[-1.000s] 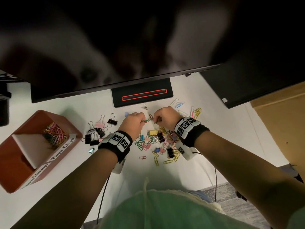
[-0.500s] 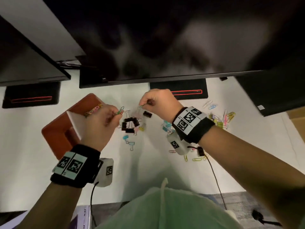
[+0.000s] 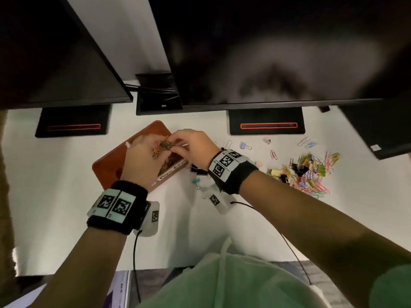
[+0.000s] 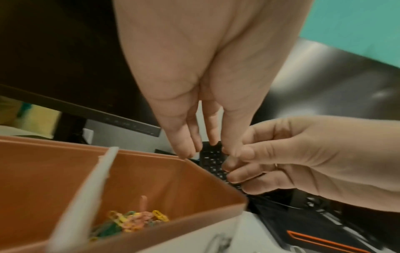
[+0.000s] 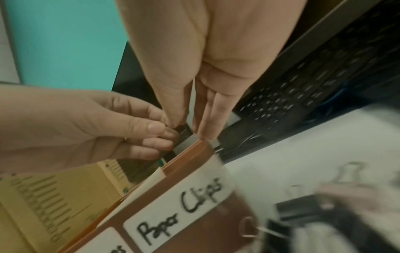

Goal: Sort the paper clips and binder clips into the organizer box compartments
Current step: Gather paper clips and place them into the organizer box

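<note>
- Since half a second ago, both hands have moved from above the loose binder clips to a position over the organizer box (image 3: 106, 172); the green paper clip then visible in the left hand's fingertips can no longer be identified.
- The left hand (image 3: 142, 161) is above the box's right-hand compartment, fingers pointing down. In the left wrist view its fingers (image 4: 186, 137) are extended and close together with nothing visible between them.
- The right hand (image 3: 195, 147) meets the left hand fingertip to fingertip over the box. Its fingers are curled; a thin pale sliver projects beside them in the head view. Whether it pinches a clip cannot be determined, as the contact zone is blurred.
- The organizer box is brown and rests on the white desk (image 3: 55, 218), left of the person's centre. A white divider (image 4: 86, 196) separates two compartments.
- The compartment labelled "Paper Clips" (image 5: 179, 212) contains a pile of coloured paper clips (image 4: 134, 220).
- The unsorted heap of clips (image 3: 307, 172) lies on the desk well to the right of the box, mixing coloured paper clips with black and yellow binder clips.
- A few binder clips (image 3: 198, 170) lie just beside the box's right edge, partly hidden under the right wrist.
- Two dark monitors (image 3: 266, 52) overhang the far side of the desk, on stands with red outlines.
</note>
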`<state>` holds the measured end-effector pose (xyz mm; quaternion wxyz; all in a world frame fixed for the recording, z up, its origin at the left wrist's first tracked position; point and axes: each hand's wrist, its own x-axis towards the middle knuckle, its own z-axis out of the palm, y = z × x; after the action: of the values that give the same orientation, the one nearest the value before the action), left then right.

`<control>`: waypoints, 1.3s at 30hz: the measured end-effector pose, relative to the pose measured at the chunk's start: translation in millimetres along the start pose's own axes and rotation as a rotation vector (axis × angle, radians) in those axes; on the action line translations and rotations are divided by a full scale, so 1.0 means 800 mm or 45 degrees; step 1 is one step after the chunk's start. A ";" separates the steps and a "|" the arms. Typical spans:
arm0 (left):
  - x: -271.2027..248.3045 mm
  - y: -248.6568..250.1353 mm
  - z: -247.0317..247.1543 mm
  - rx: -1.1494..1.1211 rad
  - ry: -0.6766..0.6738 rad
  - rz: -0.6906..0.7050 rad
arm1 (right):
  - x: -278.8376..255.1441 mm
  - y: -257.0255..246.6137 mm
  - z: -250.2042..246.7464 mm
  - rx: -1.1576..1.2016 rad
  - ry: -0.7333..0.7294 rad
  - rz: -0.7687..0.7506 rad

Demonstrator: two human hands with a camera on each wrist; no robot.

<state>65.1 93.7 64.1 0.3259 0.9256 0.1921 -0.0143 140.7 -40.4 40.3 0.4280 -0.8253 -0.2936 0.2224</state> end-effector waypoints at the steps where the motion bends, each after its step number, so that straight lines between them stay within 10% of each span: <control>1: -0.001 0.010 0.006 -0.030 -0.001 0.048 | -0.015 0.011 -0.014 0.015 0.038 -0.001; 9: 0.005 0.125 0.132 -0.153 -0.348 0.277 | -0.142 0.172 -0.178 -0.277 0.376 0.410; 15: 0.033 0.178 0.243 0.194 -0.600 0.166 | -0.178 0.255 -0.266 -0.390 0.273 0.694; 24: 0.042 0.215 0.304 0.325 -0.575 0.023 | -0.173 0.302 -0.276 -0.504 -0.111 0.484; 39: 0.038 0.218 0.319 0.226 -0.547 0.060 | -0.184 0.307 -0.281 -0.463 -0.124 0.515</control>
<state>182.1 -175.5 -36.9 0.2770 0.9305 0.0947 -0.2203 245.2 -382.6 -28.0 0.2052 -0.9187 -0.1784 0.2865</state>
